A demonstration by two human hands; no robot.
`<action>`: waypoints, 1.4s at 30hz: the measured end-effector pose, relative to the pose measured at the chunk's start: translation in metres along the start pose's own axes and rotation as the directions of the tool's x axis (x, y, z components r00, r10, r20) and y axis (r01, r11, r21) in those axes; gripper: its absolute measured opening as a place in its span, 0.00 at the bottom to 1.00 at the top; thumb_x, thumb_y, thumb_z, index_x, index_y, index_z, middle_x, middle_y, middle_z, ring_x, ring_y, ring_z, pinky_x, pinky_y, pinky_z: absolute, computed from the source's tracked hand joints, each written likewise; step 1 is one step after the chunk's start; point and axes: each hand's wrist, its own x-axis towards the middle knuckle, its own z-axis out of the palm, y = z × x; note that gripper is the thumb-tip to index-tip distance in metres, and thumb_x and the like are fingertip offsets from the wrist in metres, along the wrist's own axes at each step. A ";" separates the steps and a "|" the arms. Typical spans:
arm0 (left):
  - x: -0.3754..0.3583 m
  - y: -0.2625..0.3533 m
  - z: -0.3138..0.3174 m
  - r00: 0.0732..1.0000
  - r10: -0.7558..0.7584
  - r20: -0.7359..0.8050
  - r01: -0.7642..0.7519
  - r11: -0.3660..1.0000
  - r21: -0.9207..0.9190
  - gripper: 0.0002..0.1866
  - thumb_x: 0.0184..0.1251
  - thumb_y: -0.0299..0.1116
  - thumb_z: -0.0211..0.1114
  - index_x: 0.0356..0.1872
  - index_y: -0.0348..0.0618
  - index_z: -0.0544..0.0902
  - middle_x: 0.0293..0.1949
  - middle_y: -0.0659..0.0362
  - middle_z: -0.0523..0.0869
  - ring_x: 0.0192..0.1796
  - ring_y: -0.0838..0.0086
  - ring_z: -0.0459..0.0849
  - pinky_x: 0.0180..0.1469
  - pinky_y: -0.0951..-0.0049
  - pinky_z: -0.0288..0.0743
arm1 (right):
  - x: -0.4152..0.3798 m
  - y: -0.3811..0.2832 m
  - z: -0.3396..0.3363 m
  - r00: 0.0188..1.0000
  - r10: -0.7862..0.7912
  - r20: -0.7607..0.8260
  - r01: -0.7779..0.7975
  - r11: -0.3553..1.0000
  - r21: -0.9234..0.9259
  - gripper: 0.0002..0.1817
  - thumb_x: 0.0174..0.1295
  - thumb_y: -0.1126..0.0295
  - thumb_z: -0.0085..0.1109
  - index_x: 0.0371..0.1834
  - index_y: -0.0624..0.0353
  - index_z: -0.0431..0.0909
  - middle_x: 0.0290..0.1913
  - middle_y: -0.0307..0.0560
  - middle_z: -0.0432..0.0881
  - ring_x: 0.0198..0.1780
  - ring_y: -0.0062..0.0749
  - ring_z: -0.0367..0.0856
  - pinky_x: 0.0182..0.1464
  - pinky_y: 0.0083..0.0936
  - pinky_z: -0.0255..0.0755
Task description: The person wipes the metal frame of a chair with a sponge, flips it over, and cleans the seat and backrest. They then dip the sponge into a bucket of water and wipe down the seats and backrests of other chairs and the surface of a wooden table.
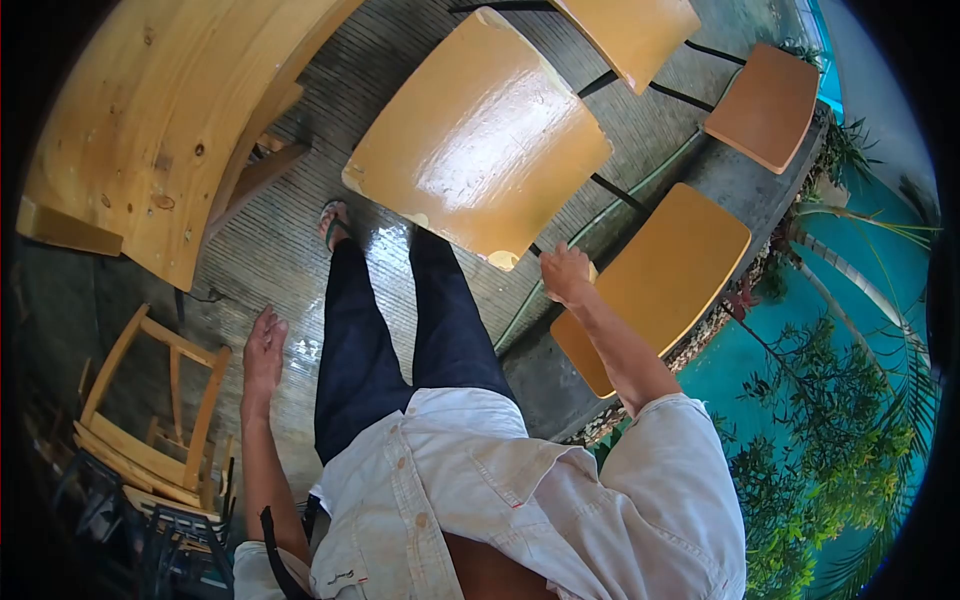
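My right hand (567, 273) is closed beside the near right corner of a glossy yellow wooden desktop (480, 130). A small pale bit shows at the edge of its fingers, too hidden to name. Close to that hand are the desktop's dark metal bar (620, 193) and a yellow wooden chair seat (655, 285). On the other side, my left hand (264, 350) hangs beside my leg with its fingers loosely stretched, holding nothing. The desktop's surface shines with reflected light, and its edges and corners have worn, pale patches.
A large pine table (170, 110) stands at the upper left. Wooden chairs (165, 400) are at the lower left. More yellow desktop (640, 35) and a brown seat (765, 105) lie beyond. Along the right run a concrete ledge (545, 385), plants (830, 420) and a teal wall (730, 385).
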 end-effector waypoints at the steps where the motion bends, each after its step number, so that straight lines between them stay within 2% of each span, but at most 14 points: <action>1: -0.001 -0.004 -0.001 1.000 -0.011 0.003 0.011 1.000 0.019 0.33 0.78 0.44 0.61 0.75 0.35 0.66 0.66 0.39 0.77 0.67 0.59 0.77 0.70 0.66 0.68 | 0.015 -0.005 0.027 1.000 -0.002 0.002 0.002 1.000 0.014 0.20 0.52 0.68 0.68 0.51 0.54 0.84 0.55 0.55 0.77 0.57 0.53 0.79 0.57 0.45 0.75; 5: -0.012 -0.005 0.002 0.996 -0.094 0.009 0.091 0.982 0.164 0.31 0.77 0.40 0.62 0.74 0.36 0.67 0.65 0.39 0.78 0.67 0.58 0.78 0.69 0.65 0.70 | 0.068 0.000 0.033 0.988 0.091 -0.125 -0.046 0.943 0.329 0.23 0.52 0.70 0.68 0.55 0.56 0.81 0.59 0.58 0.76 0.57 0.57 0.79 0.57 0.44 0.77; 9: -0.014 0.027 0.003 0.999 -0.037 0.004 0.035 0.974 0.223 0.30 0.76 0.38 0.62 0.73 0.36 0.69 0.65 0.40 0.79 0.67 0.58 0.78 0.69 0.64 0.70 | 0.067 0.036 -0.075 0.958 0.212 -0.195 0.099 0.394 0.914 0.29 0.60 0.65 0.65 0.64 0.63 0.71 0.57 0.65 0.79 0.56 0.59 0.81 0.59 0.43 0.77; 12: -0.024 0.102 0.003 0.977 0.209 0.034 -0.207 0.907 0.366 0.27 0.76 0.34 0.62 0.72 0.36 0.71 0.64 0.42 0.80 0.66 0.58 0.79 0.68 0.63 0.71 | 0.111 0.078 -0.087 0.652 0.661 -0.371 0.451 0.056 0.891 0.30 0.64 0.63 0.65 0.66 0.61 0.67 0.59 0.59 0.77 0.57 0.54 0.79 0.61 0.41 0.74; 15: -0.038 0.169 -0.004 0.924 0.382 0.007 -0.369 0.888 0.274 0.26 0.76 0.31 0.62 0.71 0.35 0.72 0.64 0.43 0.81 0.66 0.60 0.80 0.67 0.64 0.72 | 0.162 0.095 -0.097 0.331 0.896 -0.295 0.208 0.236 0.949 0.27 0.64 0.62 0.65 0.64 0.58 0.68 0.58 0.51 0.76 0.61 0.49 0.73 0.63 0.47 0.67; 17: -0.043 0.210 -0.005 0.897 0.437 -0.059 -0.411 0.877 0.248 0.26 0.76 0.29 0.62 0.71 0.34 0.72 0.62 0.45 0.82 0.64 0.63 0.81 0.65 0.66 0.73 | 0.191 0.057 -0.122 0.134 0.974 0.184 0.058 -0.193 0.980 0.22 0.66 0.62 0.64 0.60 0.54 0.72 0.59 0.47 0.74 0.62 0.49 0.69 0.62 0.51 0.61; 21: -0.026 0.220 -0.014 0.780 0.620 -0.081 -0.589 0.772 0.237 0.25 0.75 0.27 0.63 0.70 0.32 0.73 0.59 0.47 0.85 0.62 0.65 0.82 0.63 0.67 0.75 | 0.195 -0.113 -0.144 0.347 0.778 -0.524 0.375 0.397 0.838 0.19 0.55 0.75 0.61 0.52 0.52 0.75 0.50 0.47 0.74 0.57 0.45 0.68 0.61 0.44 0.52; 25: -0.019 0.243 -0.020 0.556 0.821 0.129 -0.761 0.441 0.476 0.23 0.72 0.20 0.63 0.67 0.32 0.75 0.58 0.45 0.85 0.59 0.60 0.85 0.60 0.66 0.77 | 0.141 -0.191 -0.127 0.493 -0.236 -0.837 0.840 0.379 0.388 0.20 0.53 0.79 0.60 0.49 0.45 0.79 0.48 0.42 0.75 0.57 0.42 0.70 0.59 0.43 0.55; 28: -0.012 0.262 -0.035 0.410 0.911 0.031 -0.774 0.330 0.541 0.22 0.70 0.18 0.63 0.65 0.32 0.77 0.56 0.46 0.86 0.56 0.58 0.86 0.59 0.65 0.78 | 0.143 -0.123 -0.129 0.492 0.297 -0.818 0.711 0.406 0.575 0.21 0.54 0.78 0.60 0.52 0.46 0.78 0.49 0.44 0.75 0.57 0.43 0.69 0.60 0.46 0.55; 31: 0.012 0.275 -0.051 0.285 0.956 -0.061 -0.720 0.256 0.645 0.23 0.71 0.19 0.64 0.66 0.31 0.76 0.54 0.46 0.85 0.55 0.58 0.85 0.59 0.64 0.78 | 0.195 -0.003 -0.131 0.207 0.945 -0.252 0.744 0.015 0.668 0.18 0.58 0.74 0.62 0.53 0.62 0.75 0.53 0.52 0.76 0.55 0.47 0.70 0.60 0.44 0.62; 35: 0.047 0.277 -0.051 0.176 0.981 -0.088 -0.634 0.181 0.752 0.23 0.73 0.22 0.63 0.67 0.32 0.75 0.56 0.45 0.81 0.57 0.58 0.81 0.59 0.63 0.76 | 0.230 0.001 -0.168 -0.092 0.992 0.083 0.301 -0.052 0.952 0.16 0.58 0.77 0.60 0.52 0.61 0.75 0.51 0.54 0.76 0.54 0.48 0.71 0.60 0.45 0.64; 36: 0.053 0.277 -0.047 0.161 0.983 -0.086 -0.616 0.168 0.770 0.24 0.73 0.24 0.64 0.68 0.32 0.75 0.58 0.46 0.80 0.58 0.58 0.79 0.61 0.63 0.74 | 0.234 -0.040 -0.188 0.038 0.983 -0.181 0.294 0.162 0.942 0.18 0.54 0.78 0.59 0.50 0.56 0.75 0.51 0.51 0.75 0.54 0.47 0.69 0.57 0.46 0.61; 38: 0.058 0.273 -0.044 0.200 0.974 -0.103 -0.599 0.205 0.775 0.27 0.74 0.33 0.67 0.70 0.33 0.74 0.62 0.46 0.75 0.63 0.55 0.73 0.66 0.61 0.68 | 0.207 -0.116 -0.213 0.419 0.646 -0.638 0.449 0.464 0.764 0.19 0.50 0.78 0.61 0.48 0.50 0.77 0.49 0.46 0.74 0.55 0.44 0.69 0.56 0.40 0.57; 42: 0.060 0.278 -0.045 0.130 0.981 -0.146 -0.559 0.194 0.806 0.29 0.76 0.42 0.64 0.70 0.34 0.73 0.64 0.45 0.73 0.65 0.55 0.71 0.67 0.58 0.65 | 0.183 -0.136 -0.220 0.528 -0.204 -0.824 0.773 0.517 0.367 0.20 0.49 0.81 0.59 0.46 0.47 0.77 0.47 0.45 0.74 0.55 0.44 0.70 0.57 0.41 0.57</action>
